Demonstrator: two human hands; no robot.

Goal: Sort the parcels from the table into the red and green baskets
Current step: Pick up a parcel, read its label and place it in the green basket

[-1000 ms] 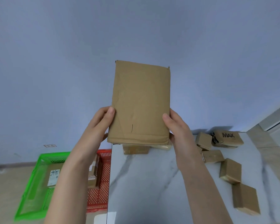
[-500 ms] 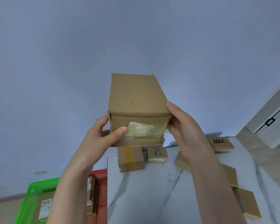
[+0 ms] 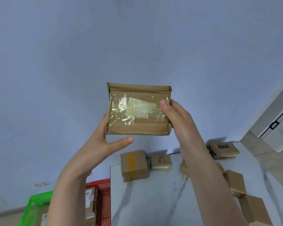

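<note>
Parcel (image 3: 138, 110) raised before the wall, above the table (image 3: 162, 201), clasped at its sides by your left hand (image 3: 108, 141) and right hand (image 3: 176, 118). Keep the taped label face toward you and read it before choosing the red basket (image 3: 104, 201) or green basket (image 3: 34, 204).

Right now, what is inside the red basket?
The red basket holds brown cardboard parcels with white labels, standing against each other. The left forearm covers the rest of the basket, so the count is unclear.
</note>
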